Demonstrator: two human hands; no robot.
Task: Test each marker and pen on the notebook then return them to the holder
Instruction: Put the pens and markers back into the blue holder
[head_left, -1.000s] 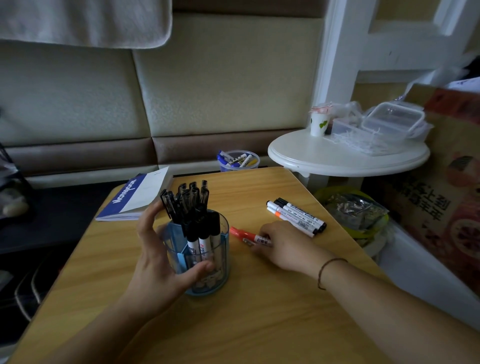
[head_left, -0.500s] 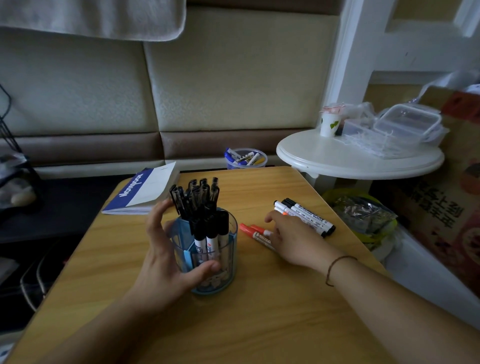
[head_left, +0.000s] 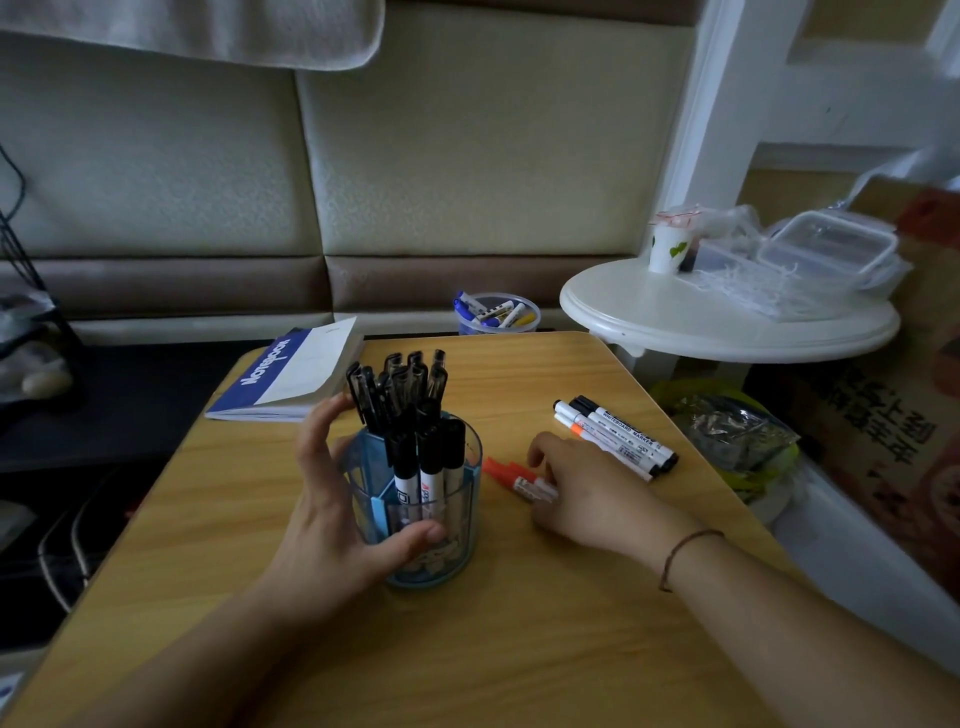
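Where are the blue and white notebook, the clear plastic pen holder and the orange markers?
Blue and white notebook (head_left: 291, 375), head view, on its cover.
Clear plastic pen holder (head_left: 457, 525), head view, on its front wall.
Orange markers (head_left: 501, 470), head view, on an orange cap beside the right hand (head_left: 587, 499).

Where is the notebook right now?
In the head view, the notebook lies closed at the far left corner of the wooden table, just behind the pen holder that the left hand grips.
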